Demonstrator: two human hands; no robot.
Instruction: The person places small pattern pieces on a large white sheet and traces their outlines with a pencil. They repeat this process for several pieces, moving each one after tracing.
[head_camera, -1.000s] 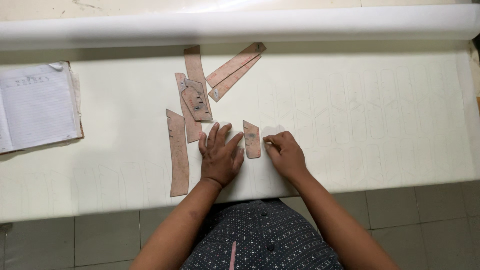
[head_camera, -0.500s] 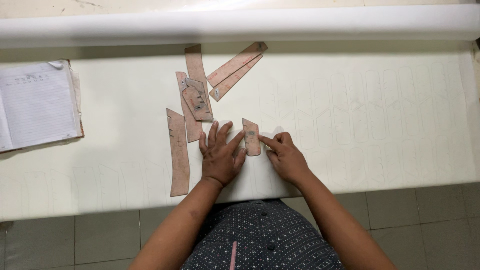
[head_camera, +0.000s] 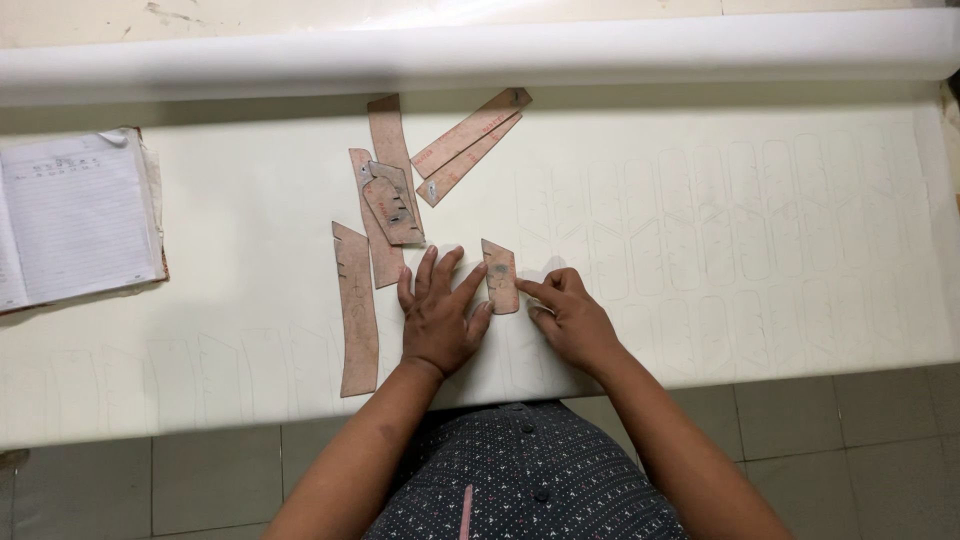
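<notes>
A small brown card template (head_camera: 500, 277) lies on the wide white sheet (head_camera: 700, 180) near the front edge. My left hand (head_camera: 440, 315) rests flat on the sheet with fingers spread, its fingertips against the template's left edge. My right hand (head_camera: 565, 318) is curled, index finger stretched to the template's lower right edge. Whether it holds a small marking tool is hidden by the fingers. Faint traced outlines (head_camera: 730, 240) cover the sheet to the right.
Several longer brown templates (head_camera: 390, 190) lie scattered just beyond my hands, and one long strip (head_camera: 356, 310) lies to the left. An open ruled notebook (head_camera: 75, 215) sits at the far left. A white roll (head_camera: 480, 55) runs along the table's back. Tiled floor shows below.
My right index finger has slid left and slightly down along the small template's right edge. The left hand and the template have stayed almost still.
</notes>
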